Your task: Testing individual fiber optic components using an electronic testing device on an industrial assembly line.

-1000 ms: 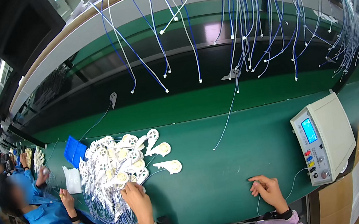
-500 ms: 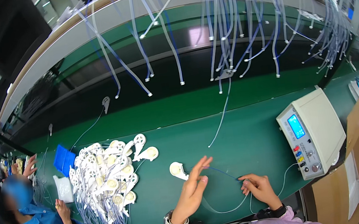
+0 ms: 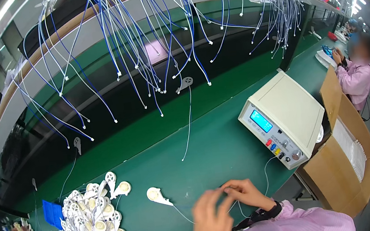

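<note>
A white speaker-shaped plastic part [image 3: 156, 195] with a round cream disc lies left of my hands. From its tail a thin cable [image 3: 184, 214] runs down toward them. My right hand [image 3: 250, 194] is closed, thumb and fingers pinched at the cable; the exact grip point is tiny and partly hidden. Close beside it, my left hand [image 3: 210, 219] reaches across with fingers stretched toward the right fingertips. Motion smears those fingers, so whether they hold the cable cannot be told. Another cable loops below the right hand.
A pile of similar white parts [image 3: 93, 216] with cables lies at left, by a blue bin [image 3: 53, 214]. A beige tester [image 3: 284, 121] stands right; beside it is an open carton [image 3: 341, 165]. Cables [image 3: 153, 49] hang overhead. Co-workers sit on both sides.
My view has swung to the right, bringing more of the carton and right-hand co-worker in. My left hand has moved from apart to close beside the right fingertips.
</note>
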`<state>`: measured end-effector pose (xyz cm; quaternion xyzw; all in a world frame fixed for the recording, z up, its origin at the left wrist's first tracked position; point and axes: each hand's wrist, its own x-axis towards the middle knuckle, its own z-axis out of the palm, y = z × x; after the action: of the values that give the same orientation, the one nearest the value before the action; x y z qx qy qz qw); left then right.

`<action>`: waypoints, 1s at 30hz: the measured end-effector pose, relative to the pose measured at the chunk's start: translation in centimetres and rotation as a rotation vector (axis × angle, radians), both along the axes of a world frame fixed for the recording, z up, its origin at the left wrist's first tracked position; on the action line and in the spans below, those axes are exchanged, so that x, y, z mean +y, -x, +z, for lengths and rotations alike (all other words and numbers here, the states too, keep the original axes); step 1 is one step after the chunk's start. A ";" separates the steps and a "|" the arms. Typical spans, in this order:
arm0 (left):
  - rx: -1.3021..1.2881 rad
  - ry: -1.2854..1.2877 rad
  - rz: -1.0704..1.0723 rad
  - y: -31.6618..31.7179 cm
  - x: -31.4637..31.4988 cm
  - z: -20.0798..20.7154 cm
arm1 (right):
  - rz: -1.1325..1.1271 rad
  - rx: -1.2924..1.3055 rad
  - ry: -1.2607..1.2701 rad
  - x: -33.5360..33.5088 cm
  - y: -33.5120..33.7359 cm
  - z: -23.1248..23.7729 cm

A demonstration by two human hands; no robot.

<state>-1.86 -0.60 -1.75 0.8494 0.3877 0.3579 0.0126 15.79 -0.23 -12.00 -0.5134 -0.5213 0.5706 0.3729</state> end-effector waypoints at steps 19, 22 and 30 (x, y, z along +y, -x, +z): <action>-0.473 0.624 0.104 -2.8 1.2 -4.9 | -0.898 0.080 -0.657 0.7 -0.3 5.2; -0.607 0.619 0.107 -2.4 1.2 -5.0 | -0.816 0.217 -0.531 0.3 -0.7 5.9; -0.724 0.887 0.062 -2.3 0.0 -3.1 | -0.137 0.229 -0.115 -0.1 0.3 6.9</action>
<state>0.42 -0.61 -4.85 0.5742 0.4965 0.4292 0.4895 15.45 -0.34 -5.10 -0.4570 -0.4709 0.5679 0.4969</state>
